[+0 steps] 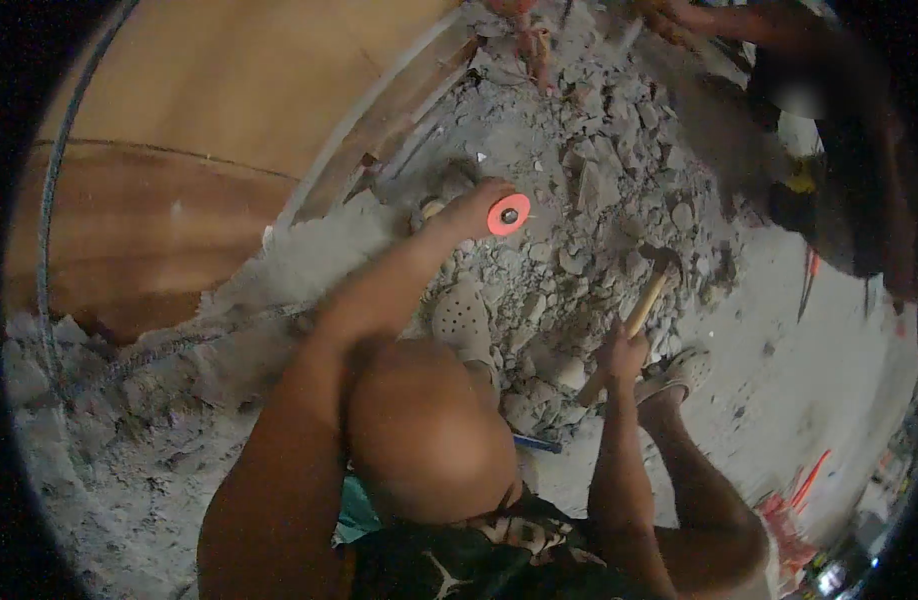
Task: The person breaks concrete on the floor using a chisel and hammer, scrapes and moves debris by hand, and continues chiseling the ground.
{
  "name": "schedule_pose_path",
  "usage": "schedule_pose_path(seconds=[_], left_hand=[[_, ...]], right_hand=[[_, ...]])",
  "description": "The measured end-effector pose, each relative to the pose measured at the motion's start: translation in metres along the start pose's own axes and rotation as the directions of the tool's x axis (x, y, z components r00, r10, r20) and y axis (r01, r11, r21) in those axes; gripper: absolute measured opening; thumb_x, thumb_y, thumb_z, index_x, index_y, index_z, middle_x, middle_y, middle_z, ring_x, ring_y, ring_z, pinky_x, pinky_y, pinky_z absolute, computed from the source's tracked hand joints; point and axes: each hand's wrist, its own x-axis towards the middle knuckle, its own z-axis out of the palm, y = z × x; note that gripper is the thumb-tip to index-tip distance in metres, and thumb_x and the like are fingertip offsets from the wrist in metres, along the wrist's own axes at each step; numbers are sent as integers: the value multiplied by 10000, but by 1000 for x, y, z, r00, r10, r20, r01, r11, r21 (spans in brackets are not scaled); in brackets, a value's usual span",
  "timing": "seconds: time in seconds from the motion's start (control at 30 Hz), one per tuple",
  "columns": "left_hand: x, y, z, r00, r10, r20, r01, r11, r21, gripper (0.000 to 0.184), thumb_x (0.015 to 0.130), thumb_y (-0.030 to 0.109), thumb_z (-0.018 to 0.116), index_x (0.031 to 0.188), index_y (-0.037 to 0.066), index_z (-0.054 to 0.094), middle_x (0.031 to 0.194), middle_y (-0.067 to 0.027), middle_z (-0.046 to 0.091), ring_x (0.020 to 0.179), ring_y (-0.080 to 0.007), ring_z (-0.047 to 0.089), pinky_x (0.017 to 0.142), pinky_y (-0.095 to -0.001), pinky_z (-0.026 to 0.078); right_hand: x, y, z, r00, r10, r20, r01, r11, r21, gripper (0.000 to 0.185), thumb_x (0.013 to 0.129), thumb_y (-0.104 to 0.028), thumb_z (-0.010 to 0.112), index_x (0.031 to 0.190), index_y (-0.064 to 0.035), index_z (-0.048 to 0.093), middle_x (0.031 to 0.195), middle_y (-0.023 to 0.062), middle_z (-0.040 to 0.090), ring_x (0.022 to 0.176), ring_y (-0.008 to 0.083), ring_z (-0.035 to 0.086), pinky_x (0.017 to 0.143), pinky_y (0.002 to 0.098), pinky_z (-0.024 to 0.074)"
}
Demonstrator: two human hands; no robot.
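Observation:
My left hand [482, 207] is closed around a chisel with a round pink-red hand guard [498, 224]. The chisel's dark struck end faces up toward me, while its tip is hidden below my hand. Lower and to the right, my right hand [624, 358] grips a hammer [647, 300] by its pale wooden handle. The dark hammer head is over the broken rubble [599, 185], apart from the chisel. Grey chunks and dust lie between and beyond both hands.
My feet in pale clogs [463, 318] are at the rubble. Another person [829, 140] is at the upper right, blurred. A wooden panel [259, 70] and a dark cable [47, 230] are at left. Red plastic material [784, 530] lies at lower right.

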Motion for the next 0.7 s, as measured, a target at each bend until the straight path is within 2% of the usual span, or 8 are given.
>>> schedule_pose_path(seconds=[0.13,0.2,0.27,0.33,0.53,0.6,0.63,0.7], left_hand=[[0,12,-13,979,6,-204,8,998,69,387,692,178,801,999,49,603,976,-129,620,960,-314,596,823,-397,492],[7,26,-24,977,-49,-208,44,999,-32,377,694,168,799,997,49,608,969,-128,624,962,-302,598,826,-393,491],[8,28,-27,974,-95,-204,70,990,-126,368,695,159,796,995,50,613,962,-127,629,964,-290,600,829,-388,489],[5,26,-29,924,-252,-286,185,953,-241,356,685,144,795,979,43,622,956,-123,638,953,-283,604,824,-383,489],[13,18,-34,885,-262,-386,229,965,-130,378,673,143,789,1009,65,635,969,-113,655,893,-277,622,828,-374,495],[24,0,-36,942,-245,-230,202,960,-196,442,677,165,796,1068,71,615,1037,-104,648,961,-262,621,855,-371,490],[26,-9,-35,976,-207,-66,184,948,-261,506,680,187,804,1126,76,594,1105,-95,642,1028,-247,620,883,-367,486],[23,-23,-21,969,-152,-194,115,975,-188,495,673,183,804,1109,65,600,1087,-99,645,1008,-246,625,872,-366,489]], right_hand=[[-31,-83,8,967,-238,-92,238,971,-15,218,894,-217,609,803,-33,534,597,4,514,489,102,492,450,265,391],[-50,-145,6,997,-77,17,67,946,318,178,908,-187,602,860,-29,536,618,0,521,509,97,495,476,245,406],[-57,-162,10,989,-146,31,129,944,304,152,924,-157,585,910,-17,529,655,14,529,527,95,499,486,235,411],[-78,-210,18,960,-278,-33,241,761,603,130,923,-118,578,936,-4,518,683,29,529,566,99,513,510,243,427],[-87,-227,65,928,-370,47,291,796,530,112,891,-123,630,927,-35,572,734,43,594,610,144,550,600,292,479],[-63,-200,100,878,-394,273,373,919,128,120,887,-139,643,866,-35,588,764,37,614,633,138,563,611,285,477],[-59,-190,107,874,-401,275,380,916,128,120,887,-139,643,866,-35,588,764,37,614,633,138,563,611,285,477],[-51,-174,113,929,-312,201,296,949,107,150,890,-154,646,844,-23,588,762,50,627,637,140,581,602,264,470]])
